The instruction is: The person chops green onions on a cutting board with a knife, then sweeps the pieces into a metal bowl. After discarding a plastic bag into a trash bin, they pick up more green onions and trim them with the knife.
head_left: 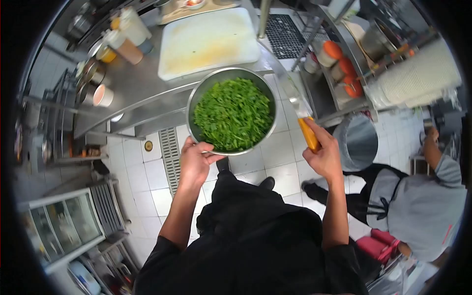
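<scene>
A round metal bowl is held up in front of me, just off the counter's near edge, with chopped leafy greens filling much of it. My left hand grips its rim at the lower left, the thumb over the edge and the fingers partly hidden underneath. On the other side, my right hand is closed around the orange-yellow handle of a knife. The blade points up and away from me, passing to the right of the bowl without visible contact.
A stained white cutting board lies on the steel counter, with squeeze bottles to its left. To the right are orange-lidded containers, a lined bin and a co-worker in grey. A drain grate crosses the tiled floor.
</scene>
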Available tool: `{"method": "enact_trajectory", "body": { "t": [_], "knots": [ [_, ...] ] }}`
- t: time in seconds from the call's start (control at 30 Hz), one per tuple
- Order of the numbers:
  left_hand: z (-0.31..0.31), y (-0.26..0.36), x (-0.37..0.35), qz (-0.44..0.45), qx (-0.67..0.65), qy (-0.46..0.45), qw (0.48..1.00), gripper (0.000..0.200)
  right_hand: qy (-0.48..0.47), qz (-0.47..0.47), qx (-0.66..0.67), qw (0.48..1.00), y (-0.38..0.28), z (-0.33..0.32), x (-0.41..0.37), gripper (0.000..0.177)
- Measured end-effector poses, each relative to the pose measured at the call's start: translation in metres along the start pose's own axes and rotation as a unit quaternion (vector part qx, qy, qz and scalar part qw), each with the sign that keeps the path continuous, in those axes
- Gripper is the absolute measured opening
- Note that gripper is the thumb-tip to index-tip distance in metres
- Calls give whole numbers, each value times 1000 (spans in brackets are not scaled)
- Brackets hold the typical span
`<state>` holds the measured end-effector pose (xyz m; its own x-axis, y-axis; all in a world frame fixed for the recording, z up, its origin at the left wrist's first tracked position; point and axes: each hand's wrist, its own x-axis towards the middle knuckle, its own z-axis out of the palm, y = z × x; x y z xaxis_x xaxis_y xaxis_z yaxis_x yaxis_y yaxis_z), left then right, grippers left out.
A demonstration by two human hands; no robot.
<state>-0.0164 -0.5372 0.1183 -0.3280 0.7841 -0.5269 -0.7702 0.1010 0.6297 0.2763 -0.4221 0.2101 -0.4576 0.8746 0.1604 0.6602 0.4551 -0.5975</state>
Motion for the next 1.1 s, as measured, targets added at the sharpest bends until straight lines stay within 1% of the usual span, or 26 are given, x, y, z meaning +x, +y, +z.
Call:
{"method": "enact_trajectory", "body": {
  "t": [0.1, 0.13, 0.23, 0.37, 0.43, 0.53, 0.57, 0.6, 0.63, 0.67, 0.7, 0.73, 0.77, 0.8, 0.83, 0.93, 0.97, 1.1],
  "knots": [
    [-56, 37, -6, -16, -7, 20, 1000, 29, -3, -18, 8, 1000, -51, 48, 18, 72],
    [23, -25, -17, -2, 5, 31, 1000, 30, -9, -12, 38, 999, 31, -14, 12, 71],
    [25, -32, -21, 3, -1, 54, 999, 31, -40, 19, 34, 998, 34, -16, 24, 71],
    [25, -46, -18, 35, -11, 65, 997, 32, -45, -15, 56, 997, 64, -6, 39, 70],
    [25, -56, -13, 71, -13, 87, 994, 32, -52, -17, 52, 997, 88, 0, 49, 70],
    [19, -70, 11, 113, -23, 112, 987, 33, -34, -58, 53, 996, 124, 21, 73, 69],
    [19, -67, 16, 131, -17, 109, 985, 34, -11, -97, 40, 994, 140, 31, 83, 70],
    [12, -59, 25, 141, -12, 124, 982, 36, 11, -133, 23, 991, 147, 40, 99, 72],
    [4, -51, 34, 151, -16, 122, 981, 38, -9, -112, 3, 994, 146, 43, 114, 71],
    [-11, -53, 46, 159, -38, 151, 975, 43, -35, -92, -9, 995, 147, 46, 126, 71],
    [-23, -37, 60, 168, -43, 135, 976, 47, -51, -87, -28, 994, 140, 51, 147, 71],
    [-33, -27, 74, 188, -47, 141, 971, 47, -74, -87, -44, 992, 136, 54, 165, 71],
    [-41, -15, 87, 209, -53, 153, 964, 48, -77, -88, -62, 991, 133, 63, 184, 71],
    [-47, -5, 97, 211, -53, 153, 964, 47, -80, -92, -81, 989, 135, 70, 200, 70],
    [-45, -5, 108, 216, -52, 154, 963, 47, -83, -98, -96, 987, 149, 74, 212, 70],
    [-41, 0, 118, 237, -62, 173, 954, 46, -112, -99, -104, 983, 167, 81, 239, 69],
    [-44, 14, 125, 241, -67, 182, 951, 45, -111, -106, -104, 983, 162, 87, 251, 69],
    [-58, 24, 145, 240, -76, 182, 950, 47, -102, -127, -119, 979, 165, 93, 265, 69]
  ]
}}
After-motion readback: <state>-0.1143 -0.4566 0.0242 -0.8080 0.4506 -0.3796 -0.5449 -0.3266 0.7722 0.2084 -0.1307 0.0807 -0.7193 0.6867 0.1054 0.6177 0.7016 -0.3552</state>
